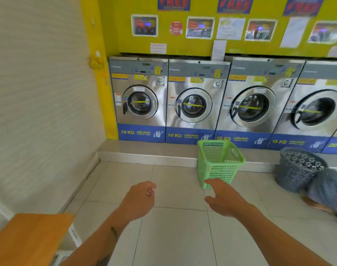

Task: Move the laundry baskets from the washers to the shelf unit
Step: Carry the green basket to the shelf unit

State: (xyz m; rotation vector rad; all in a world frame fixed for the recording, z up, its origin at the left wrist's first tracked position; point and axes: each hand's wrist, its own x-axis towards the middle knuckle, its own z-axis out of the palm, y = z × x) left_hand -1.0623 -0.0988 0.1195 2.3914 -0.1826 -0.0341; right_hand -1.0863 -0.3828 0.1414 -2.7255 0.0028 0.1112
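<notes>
R hand (225, 200): fingers spread, empty; green basket (219, 162) just ahead, standing on floor (173, 189) by washers (190, 104). L hand (138, 198) loosely curled, empty, farther left. R is nearer.

Open tiled floor (173, 227) runs straight to the green basket (219, 164); its near side and open top are reachable. Behind it: the washers' raised step (144, 152), touching. Grey basket (298, 169) stands apart on the right, gap between. Wooden tabletop (29, 233) and wall (39, 112) block the left.
</notes>
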